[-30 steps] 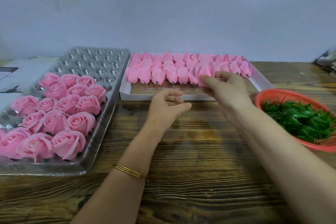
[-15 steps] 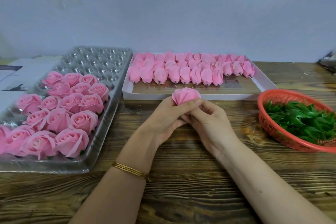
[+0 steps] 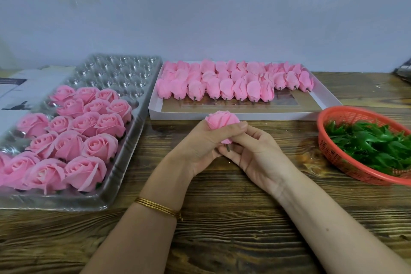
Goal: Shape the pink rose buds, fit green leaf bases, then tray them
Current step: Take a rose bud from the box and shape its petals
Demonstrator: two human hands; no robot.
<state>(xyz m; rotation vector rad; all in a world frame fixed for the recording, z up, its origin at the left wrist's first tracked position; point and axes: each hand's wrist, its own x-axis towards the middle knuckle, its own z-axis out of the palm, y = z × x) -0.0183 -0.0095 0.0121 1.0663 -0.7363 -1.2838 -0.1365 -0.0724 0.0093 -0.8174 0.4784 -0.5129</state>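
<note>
A pink rose bud (image 3: 223, 120) stands upright above the wooden table, its short dark stem pointing down between my fingers. My left hand (image 3: 200, 147) grips the bud around its lower half, thumb across the front. My right hand (image 3: 255, 151) pinches the bud's base and stem from the right. Rows of closed pink buds (image 3: 233, 80) lie in a white cardboard box (image 3: 244, 115) behind my hands. Green leaf bases (image 3: 373, 147) fill a red plastic basket (image 3: 333, 156) at the right. Several opened roses (image 3: 73, 131) sit in a clear plastic tray (image 3: 124, 158) at the left.
The clear tray's far cells (image 3: 124, 73) hold nothing. A white sheet with dark print (image 3: 24, 82) lies behind the tray at the far left. A dark object (image 3: 405, 69) shows at the right edge. A pale wall closes the table's back.
My right hand took a bud from the white box and brought it to the table's middle. My left hand closed around it, and both hands now hold it a little nearer me.
</note>
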